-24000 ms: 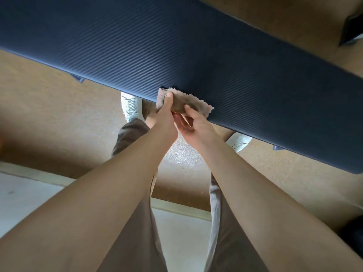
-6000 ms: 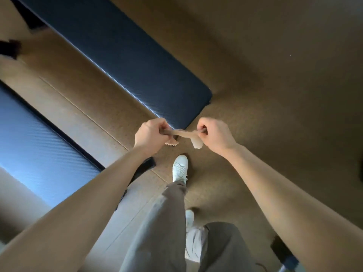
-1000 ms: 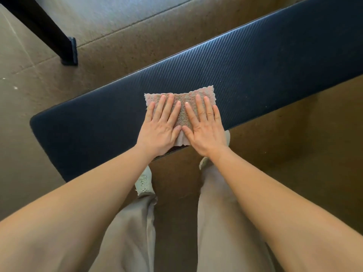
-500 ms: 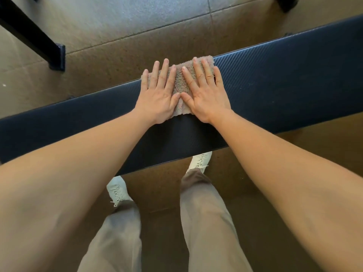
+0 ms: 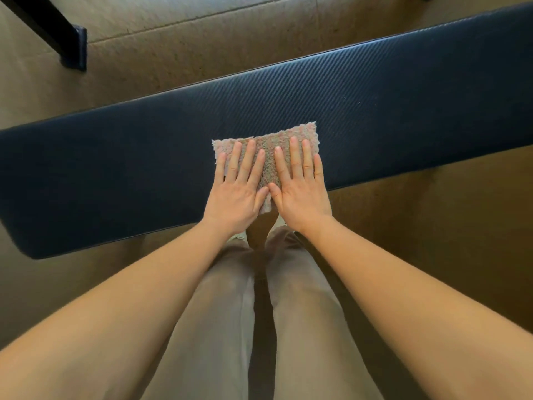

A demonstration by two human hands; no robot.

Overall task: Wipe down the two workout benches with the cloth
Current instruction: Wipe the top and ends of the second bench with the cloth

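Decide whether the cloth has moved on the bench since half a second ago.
Yes. Against the bench, the cloth has slid from the far edge back to the near edge, its corner now overhanging.

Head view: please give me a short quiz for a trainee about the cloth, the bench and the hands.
1. True or false: the cloth lies on the bench.
2. How do the left hand and right hand meet the cloth? A: pinch it. B: press flat on it. C: hover above it.
3. What stands on the floor beyond the bench, top left?
Key: 1 true; 2 B; 3 a black leg.
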